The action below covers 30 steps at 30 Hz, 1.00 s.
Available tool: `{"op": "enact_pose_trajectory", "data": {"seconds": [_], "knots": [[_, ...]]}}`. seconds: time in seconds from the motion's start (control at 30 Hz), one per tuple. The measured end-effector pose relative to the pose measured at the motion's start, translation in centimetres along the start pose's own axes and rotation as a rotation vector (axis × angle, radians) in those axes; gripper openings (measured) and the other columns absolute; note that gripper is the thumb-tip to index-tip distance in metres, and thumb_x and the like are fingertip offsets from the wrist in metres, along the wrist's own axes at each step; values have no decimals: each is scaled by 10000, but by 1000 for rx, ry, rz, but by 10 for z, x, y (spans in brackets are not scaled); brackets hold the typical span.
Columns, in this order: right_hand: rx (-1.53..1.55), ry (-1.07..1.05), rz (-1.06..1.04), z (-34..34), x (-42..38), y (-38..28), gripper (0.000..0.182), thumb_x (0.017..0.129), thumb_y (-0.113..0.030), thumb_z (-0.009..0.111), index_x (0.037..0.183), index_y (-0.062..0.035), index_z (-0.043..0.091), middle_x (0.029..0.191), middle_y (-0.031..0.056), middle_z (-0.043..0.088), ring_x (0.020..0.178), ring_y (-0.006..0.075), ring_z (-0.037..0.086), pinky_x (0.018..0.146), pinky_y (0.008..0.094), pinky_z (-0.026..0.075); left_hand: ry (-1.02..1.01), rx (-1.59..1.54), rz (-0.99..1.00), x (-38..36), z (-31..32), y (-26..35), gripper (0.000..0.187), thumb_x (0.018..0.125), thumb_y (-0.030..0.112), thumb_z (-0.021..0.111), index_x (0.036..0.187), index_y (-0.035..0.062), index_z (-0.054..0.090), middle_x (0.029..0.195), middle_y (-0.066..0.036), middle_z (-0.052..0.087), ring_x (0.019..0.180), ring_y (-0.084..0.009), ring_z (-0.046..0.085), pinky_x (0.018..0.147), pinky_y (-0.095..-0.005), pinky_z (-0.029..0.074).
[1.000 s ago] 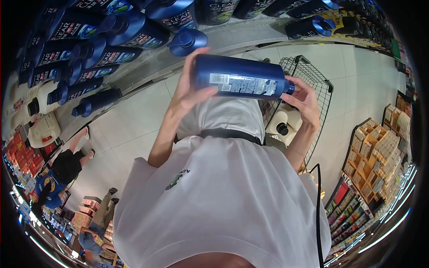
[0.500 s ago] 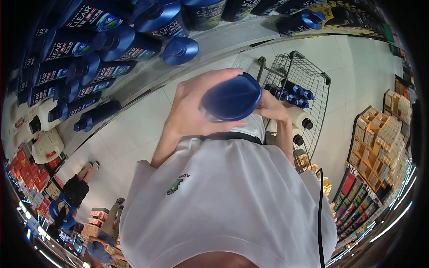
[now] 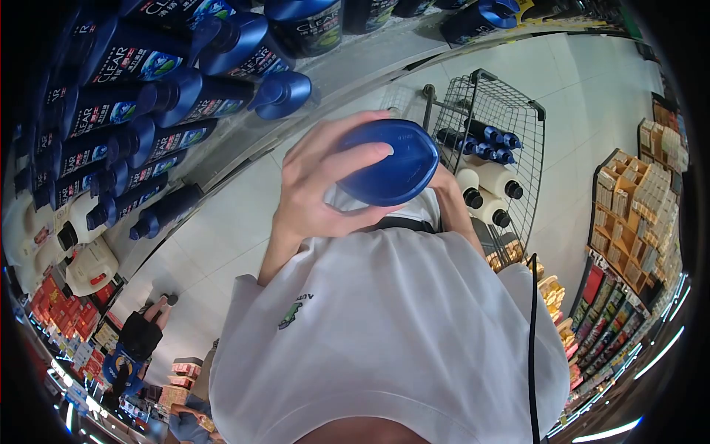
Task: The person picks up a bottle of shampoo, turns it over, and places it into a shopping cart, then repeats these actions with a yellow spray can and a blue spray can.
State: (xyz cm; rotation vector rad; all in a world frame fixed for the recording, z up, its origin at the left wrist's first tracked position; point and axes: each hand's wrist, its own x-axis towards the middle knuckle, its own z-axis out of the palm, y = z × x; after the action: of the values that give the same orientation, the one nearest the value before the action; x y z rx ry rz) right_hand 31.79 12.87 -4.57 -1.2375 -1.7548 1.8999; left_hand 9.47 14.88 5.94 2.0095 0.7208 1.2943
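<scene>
A dark blue bottle (image 3: 410,174) is seen base-on in front of the white shirt. My left hand (image 3: 314,174) is wrapped round its left side, one fingertip lying across the base. My right hand (image 3: 446,189) is at the bottle's right side, its fingers hidden behind it. Blue pump bottles (image 3: 277,95) with CLEAR labels stand in rows on the shelf (image 3: 355,78) at the upper left.
A wire cart (image 3: 538,140) beyond my right hand holds several blue bottles (image 3: 499,153) and cream bottles with black caps (image 3: 494,177). Wooden display racks (image 3: 625,214) are at the right. A person in blue (image 3: 126,366) is at the lower left.
The bottle has turned slightly, showing more of its base, and a finger of my left hand now crosses it. My right fingers have gone out of sight behind the bottle. The view has shifted slightly.
</scene>
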Motion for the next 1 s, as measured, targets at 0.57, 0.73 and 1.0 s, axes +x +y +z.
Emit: {"op": "enact_pose_trajectory", "data": {"seconds": [0.57,0.73,1.0], "knots": [[187,501,119,-6,-106,62,435,806,-76,725,1222,9,631,1130,169,705,1035,224,672,929,352,508,-511,-229,-83,54,77,-18,664,630,157,916,1208,98,594,1283,-190,597,975,-325,700,785,-380,584],[391,586,210,-14,-171,91,479,792,60,688,1264,48,606,1136,76,696,1014,134,634,901,304,524,-678,-308,-205,63,125,-20,638,683,202,899,1218,138,557,1254,-107,516,884,-278,681,749,-341,563],[423,706,328,-84,-304,66,491,851,-3,741,1307,74,576,1081,83,680,916,135,671,849,290,551,-577,-885,-775,59,239,-85,720,760,150,853,1333,69,424,1269,-170,543,1003,-233,672,815,-342,554]]}}
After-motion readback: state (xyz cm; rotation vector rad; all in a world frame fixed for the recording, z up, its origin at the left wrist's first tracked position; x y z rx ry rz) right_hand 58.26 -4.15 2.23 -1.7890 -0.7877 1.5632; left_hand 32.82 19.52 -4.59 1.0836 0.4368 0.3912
